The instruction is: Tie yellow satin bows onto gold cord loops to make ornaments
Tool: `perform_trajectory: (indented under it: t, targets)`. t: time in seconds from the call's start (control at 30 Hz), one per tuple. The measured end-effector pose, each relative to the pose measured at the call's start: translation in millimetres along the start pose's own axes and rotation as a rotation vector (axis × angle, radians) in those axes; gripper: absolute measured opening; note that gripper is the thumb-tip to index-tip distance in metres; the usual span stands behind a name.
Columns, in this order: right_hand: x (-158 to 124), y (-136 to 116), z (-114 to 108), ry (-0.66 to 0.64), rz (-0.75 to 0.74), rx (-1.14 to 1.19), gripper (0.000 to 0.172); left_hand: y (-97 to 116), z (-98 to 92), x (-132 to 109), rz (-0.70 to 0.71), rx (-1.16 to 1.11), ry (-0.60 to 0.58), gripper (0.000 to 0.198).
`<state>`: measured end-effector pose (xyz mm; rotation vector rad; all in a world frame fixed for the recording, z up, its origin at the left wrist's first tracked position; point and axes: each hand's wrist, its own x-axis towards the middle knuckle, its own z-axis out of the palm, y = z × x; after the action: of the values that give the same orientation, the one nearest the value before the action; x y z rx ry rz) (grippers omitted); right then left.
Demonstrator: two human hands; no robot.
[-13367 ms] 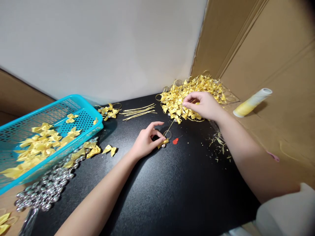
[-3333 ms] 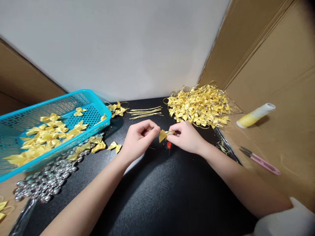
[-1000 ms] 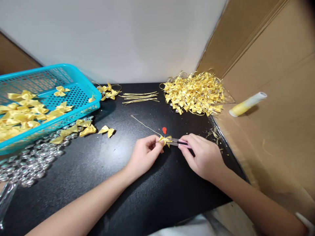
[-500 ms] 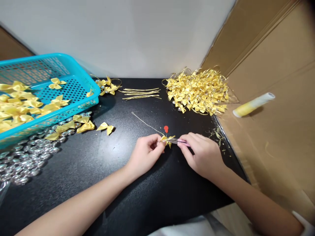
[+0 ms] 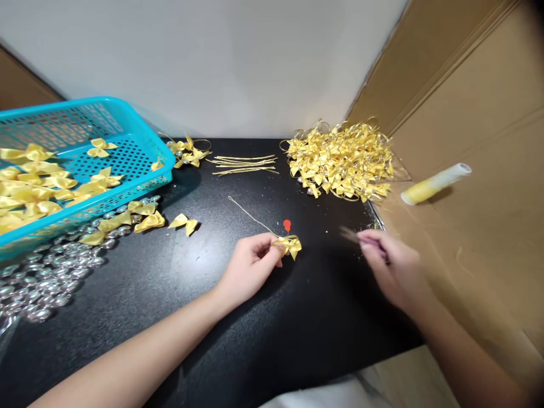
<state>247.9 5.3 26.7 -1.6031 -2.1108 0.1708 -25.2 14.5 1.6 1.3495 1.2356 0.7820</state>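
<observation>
My left hand [image 5: 253, 263] pinches a yellow ribbon bow [image 5: 291, 246] by its left side, low over the black table. A thin gold cord [image 5: 250, 215] runs from the bow up and to the left, ending in a small loop. Just behind the bow stands a red pushpin [image 5: 287, 225]. Off to the right, my right hand [image 5: 393, 266] is closed around small scissors [image 5: 370, 242] with a purple-pink handle. Their blades point left and are smeared by motion. One loose bow [image 5: 184, 224] lies left of my left hand.
A turquoise basket [image 5: 164, 178] of yellow bows stands at left, with silver beads [image 5: 63, 266] in front. Gold cord pieces [image 5: 244, 164] lie at the back, beside a heap of finished bows [image 5: 340, 161]. A cardboard tube [image 5: 436, 184] lies on cardboard at right.
My right hand has drawn the scissors away from the bow, to the right. My left hand stays in place with the bow, which has turned slightly.
</observation>
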Motion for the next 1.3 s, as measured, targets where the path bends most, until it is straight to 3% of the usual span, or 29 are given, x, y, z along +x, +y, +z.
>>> perform_trajectory:
  t: [0.07,0.2,0.27,0.33,0.4,0.5,0.57,0.63,0.7,0.87,0.97,1.07,1.17,1.23,1.3]
  targets:
    - [-4,37,-4,0.136,0.099,-0.146,0.027,2,-0.6,0,0.037,-0.026,-0.023,0.031]
    - [-19,102,-8,0.209,0.075,-0.357,0.034,4,-0.8,-3,0.149,-0.028,-0.036,0.029]
    - [-26,118,-9,0.235,0.094,-0.426,0.035,4,-0.9,-5,0.238,0.018,-0.009,0.026]
    - [-29,119,-10,0.247,0.121,-0.478,0.032,6,-1.0,-7,0.367,0.111,0.053,0.024]
    - [-25,103,-12,0.292,0.109,-0.495,0.027,7,-1.1,-8,0.523,0.227,0.141,0.021]
    - [-9,46,-11,0.416,-0.072,-0.337,0.017,9,-1.1,-9,0.738,0.383,0.233,0.014]
    - [3,-3,-6,0.229,-0.218,-0.080,0.013,8,-1.0,-9,0.839,0.461,0.247,0.010]
    - [14,-45,3,0.014,-0.335,0.045,0.018,6,-1.0,-10,0.890,0.518,0.251,0.008]
    - [22,-71,13,-0.057,-0.411,0.096,0.026,5,-1.1,-10,0.898,0.558,0.256,0.008]
    - [30,-79,35,0.030,-0.440,0.084,0.031,4,-0.3,-11,0.785,0.527,0.256,0.013]
    - [32,-75,41,0.053,-0.429,0.168,0.030,5,2.3,-10,0.580,0.377,0.247,0.022]
    - [33,-69,37,-0.016,-0.428,0.247,0.024,5,5.1,-10,0.362,0.197,0.204,0.025]
    - [25,-41,19,-0.032,-0.304,0.204,0.010,2,6.7,-9,0.176,-0.032,0.127,0.026]
    - [13,-5,4,0.125,-0.050,0.024,0.021,-1,7.7,-7,0.070,-0.208,0.057,0.025]
    - [-2,35,-8,0.246,0.080,-0.243,0.029,-3,9.6,-6,-0.023,-0.384,-0.009,0.024]
